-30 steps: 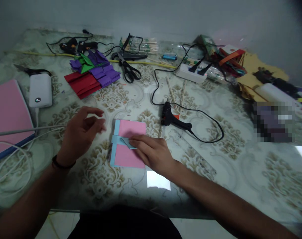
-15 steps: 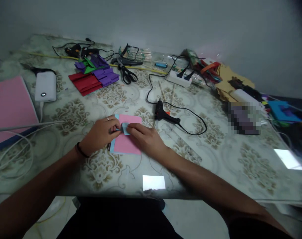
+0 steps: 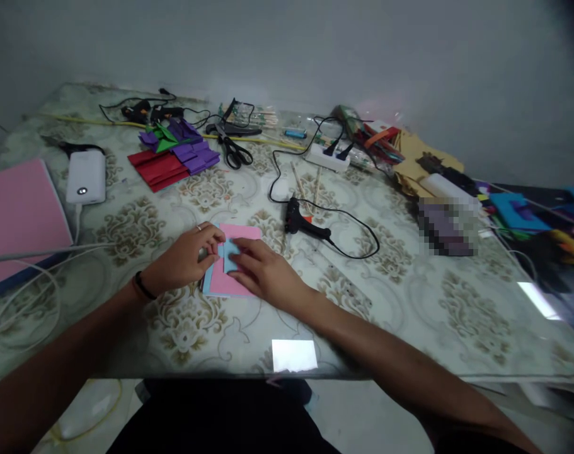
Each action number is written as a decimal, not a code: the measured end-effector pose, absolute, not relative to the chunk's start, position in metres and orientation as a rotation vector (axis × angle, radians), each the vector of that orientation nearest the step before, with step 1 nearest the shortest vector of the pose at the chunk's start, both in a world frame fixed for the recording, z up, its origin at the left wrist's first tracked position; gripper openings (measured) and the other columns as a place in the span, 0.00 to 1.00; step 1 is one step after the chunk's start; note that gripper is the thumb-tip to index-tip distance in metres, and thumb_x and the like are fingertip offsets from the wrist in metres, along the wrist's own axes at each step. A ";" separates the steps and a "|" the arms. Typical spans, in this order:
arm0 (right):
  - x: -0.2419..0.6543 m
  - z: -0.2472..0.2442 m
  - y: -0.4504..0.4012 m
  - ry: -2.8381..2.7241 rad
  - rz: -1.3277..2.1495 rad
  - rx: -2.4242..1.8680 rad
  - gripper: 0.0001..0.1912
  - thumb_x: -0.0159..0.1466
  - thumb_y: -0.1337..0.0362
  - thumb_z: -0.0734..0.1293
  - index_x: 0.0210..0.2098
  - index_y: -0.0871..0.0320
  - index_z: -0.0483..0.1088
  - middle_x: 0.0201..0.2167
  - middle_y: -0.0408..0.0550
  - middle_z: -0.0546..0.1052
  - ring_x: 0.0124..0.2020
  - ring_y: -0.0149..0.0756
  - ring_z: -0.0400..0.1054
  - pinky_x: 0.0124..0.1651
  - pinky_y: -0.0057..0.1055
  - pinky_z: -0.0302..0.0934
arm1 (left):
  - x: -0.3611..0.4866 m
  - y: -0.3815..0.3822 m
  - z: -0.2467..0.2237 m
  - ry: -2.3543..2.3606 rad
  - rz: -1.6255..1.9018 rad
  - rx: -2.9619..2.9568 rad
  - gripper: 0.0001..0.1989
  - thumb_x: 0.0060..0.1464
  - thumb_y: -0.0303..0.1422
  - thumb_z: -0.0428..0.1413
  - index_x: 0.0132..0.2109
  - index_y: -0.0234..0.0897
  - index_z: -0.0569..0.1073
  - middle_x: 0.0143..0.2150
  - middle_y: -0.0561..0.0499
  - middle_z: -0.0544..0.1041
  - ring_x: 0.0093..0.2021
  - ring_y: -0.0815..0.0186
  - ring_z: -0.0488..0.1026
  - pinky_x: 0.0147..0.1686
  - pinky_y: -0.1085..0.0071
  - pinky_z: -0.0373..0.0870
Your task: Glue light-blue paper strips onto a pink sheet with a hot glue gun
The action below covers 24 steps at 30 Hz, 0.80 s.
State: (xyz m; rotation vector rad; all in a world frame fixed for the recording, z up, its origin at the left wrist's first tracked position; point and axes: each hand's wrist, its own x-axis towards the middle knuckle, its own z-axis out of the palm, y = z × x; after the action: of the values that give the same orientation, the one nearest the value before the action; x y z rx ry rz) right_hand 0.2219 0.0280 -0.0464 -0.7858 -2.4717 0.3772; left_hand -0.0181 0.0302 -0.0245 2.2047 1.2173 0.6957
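Observation:
A small light blue piece of paper [image 3: 229,256] lies over a pink sheet [image 3: 220,282], which rests on a slightly larger blue one near the table's front. My right hand [image 3: 263,268] has its fingers spread on the blue piece and presses it down. At its left edge, my left hand [image 3: 196,252] has thumb and fingertips drawn together; whatever is between them is too small to make out. A ring and a dark wristband are on the left side.
A black glue gun [image 3: 308,224] lies right of the hands, its cord looped. Behind are black scissors [image 3: 234,151], folded red paper [image 3: 157,169] and a power strip [image 3: 328,157]. A white power bank [image 3: 87,176] is at the left.
The small blue piece now lies flatter and shows more of its surface. My right hand's fingers have spread over it. The whole view has shifted slightly.

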 end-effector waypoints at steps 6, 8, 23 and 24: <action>0.223 -0.048 0.037 -2.384 0.572 -0.771 0.16 0.71 0.59 0.71 0.53 0.63 0.76 0.63 0.67 0.72 0.59 0.49 0.71 0.61 0.49 0.71 | -0.019 0.031 -0.019 1.316 0.579 2.370 0.13 0.59 0.25 0.61 0.50 0.37 0.72 0.46 0.46 0.78 0.42 0.58 0.76 0.47 0.60 0.75; 0.223 -0.048 0.038 -2.370 0.594 -0.768 0.16 0.70 0.60 0.72 0.54 0.63 0.75 0.62 0.66 0.72 0.59 0.50 0.70 0.61 0.50 0.71 | -0.022 0.031 -0.021 1.309 0.561 2.392 0.10 0.60 0.25 0.61 0.49 0.37 0.73 0.44 0.47 0.79 0.43 0.58 0.77 0.48 0.60 0.75; 0.219 -0.046 0.039 -2.314 0.757 -0.869 0.15 0.71 0.56 0.71 0.53 0.56 0.71 0.62 0.63 0.72 0.60 0.51 0.68 0.60 0.53 0.69 | -0.027 0.029 -0.036 1.200 0.695 2.348 0.02 0.69 0.30 0.57 0.45 0.39 0.75 0.45 0.50 0.80 0.48 0.61 0.78 0.52 0.65 0.75; 0.219 -0.046 0.039 -2.312 0.766 -0.872 0.15 0.71 0.56 0.71 0.52 0.56 0.71 0.62 0.63 0.72 0.60 0.51 0.68 0.60 0.53 0.68 | -0.026 0.028 -0.036 1.208 0.703 2.335 0.02 0.68 0.31 0.58 0.46 0.39 0.76 0.47 0.50 0.80 0.48 0.62 0.78 0.52 0.65 0.75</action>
State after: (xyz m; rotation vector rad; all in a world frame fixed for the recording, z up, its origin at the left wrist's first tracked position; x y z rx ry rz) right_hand 0.2190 0.0393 -0.0459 -0.8718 -2.3118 0.7663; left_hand -0.0257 0.0279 -0.0364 2.3353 1.2085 0.7026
